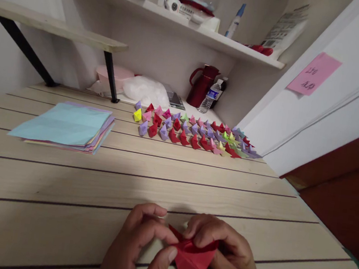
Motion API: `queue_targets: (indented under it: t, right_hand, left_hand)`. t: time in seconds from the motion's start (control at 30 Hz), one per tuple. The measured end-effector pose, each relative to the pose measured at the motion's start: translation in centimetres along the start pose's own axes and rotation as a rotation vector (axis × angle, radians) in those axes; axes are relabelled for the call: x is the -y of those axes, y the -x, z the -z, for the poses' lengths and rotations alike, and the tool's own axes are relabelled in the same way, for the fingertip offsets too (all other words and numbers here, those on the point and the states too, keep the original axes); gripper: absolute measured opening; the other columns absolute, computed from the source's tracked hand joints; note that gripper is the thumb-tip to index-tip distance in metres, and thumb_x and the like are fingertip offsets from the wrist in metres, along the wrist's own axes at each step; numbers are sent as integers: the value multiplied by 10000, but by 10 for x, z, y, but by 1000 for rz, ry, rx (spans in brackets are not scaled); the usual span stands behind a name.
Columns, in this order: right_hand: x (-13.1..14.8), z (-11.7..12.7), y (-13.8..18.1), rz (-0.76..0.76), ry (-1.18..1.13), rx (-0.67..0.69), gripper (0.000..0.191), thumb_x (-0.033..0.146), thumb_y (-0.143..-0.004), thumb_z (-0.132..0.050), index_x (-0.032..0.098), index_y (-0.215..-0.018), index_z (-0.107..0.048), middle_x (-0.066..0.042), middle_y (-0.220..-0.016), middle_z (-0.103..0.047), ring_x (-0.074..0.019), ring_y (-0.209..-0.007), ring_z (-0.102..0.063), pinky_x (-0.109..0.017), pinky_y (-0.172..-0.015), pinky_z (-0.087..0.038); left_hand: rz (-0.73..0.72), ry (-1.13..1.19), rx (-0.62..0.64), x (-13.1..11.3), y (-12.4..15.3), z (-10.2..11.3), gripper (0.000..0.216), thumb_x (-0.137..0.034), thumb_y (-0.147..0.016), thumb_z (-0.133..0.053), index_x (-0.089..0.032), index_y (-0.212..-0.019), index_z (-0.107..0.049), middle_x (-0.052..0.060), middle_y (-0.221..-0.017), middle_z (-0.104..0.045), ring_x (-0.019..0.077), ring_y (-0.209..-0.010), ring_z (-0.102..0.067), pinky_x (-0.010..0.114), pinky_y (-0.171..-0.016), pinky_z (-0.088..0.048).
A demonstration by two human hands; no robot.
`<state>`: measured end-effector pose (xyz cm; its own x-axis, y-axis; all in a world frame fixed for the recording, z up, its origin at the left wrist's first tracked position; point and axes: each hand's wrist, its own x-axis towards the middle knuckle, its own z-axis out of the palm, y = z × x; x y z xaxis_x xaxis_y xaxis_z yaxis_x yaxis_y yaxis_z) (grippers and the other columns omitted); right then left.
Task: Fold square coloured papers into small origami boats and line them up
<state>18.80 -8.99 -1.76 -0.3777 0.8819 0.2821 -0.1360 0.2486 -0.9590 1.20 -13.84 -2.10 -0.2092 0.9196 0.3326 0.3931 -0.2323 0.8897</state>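
Observation:
A partly folded piece of red origami paper (pixel 194 262) is held between my two hands near the front edge of the table. My left hand (pixel 143 244) pinches its left corner between thumb and index finger. Around its upper right side my right hand (pixel 228 255) is closed, fingers pressing on the top folds; its thumb is partly hidden behind the paper. Farther back stand rows of small folded paper boats (pixel 195 142) in red, purple, pink, yellow and green. To the left lies a stack of coloured paper sheets (pixel 65 121), light blue on top.
A small raised wooden shelf (pixel 58 26) on black legs stands at the back left. Behind the boats are a white plastic bag (pixel 147 90), a dark red jug (pixel 202 84) and a water bottle (pixel 210 96). A white wall with a pink note (pixel 315 74) bounds the right.

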Motion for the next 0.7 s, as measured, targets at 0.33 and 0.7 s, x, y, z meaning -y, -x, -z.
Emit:
queue_targets:
  t: [0.33,0.7]
  right_hand:
    - [10,-16,-4,-123,207,-176,70,184,-814,-681,246,-845,-693,-18,-857,-706,-164,-787,-656,-224,-692,-520]
    - [-5,-18,-2,3,705,-196,368,45,-732,-535,253,-1026,-609,1,-892,-666,-152,-780,-646,-222,-687,-515]
  left_hand:
    - [-82,-217,-146,10,-1,-13,107,-204,-776,-610,-298,-745,-649,-4,-1025,-660,208,-960,-622,376,-863,-469]
    - [-269,-330,-320,9,0,-1,245,-173,-849,-579,-234,-1086,-569,26,-1033,-577,153,-909,-604,281,-836,-459]
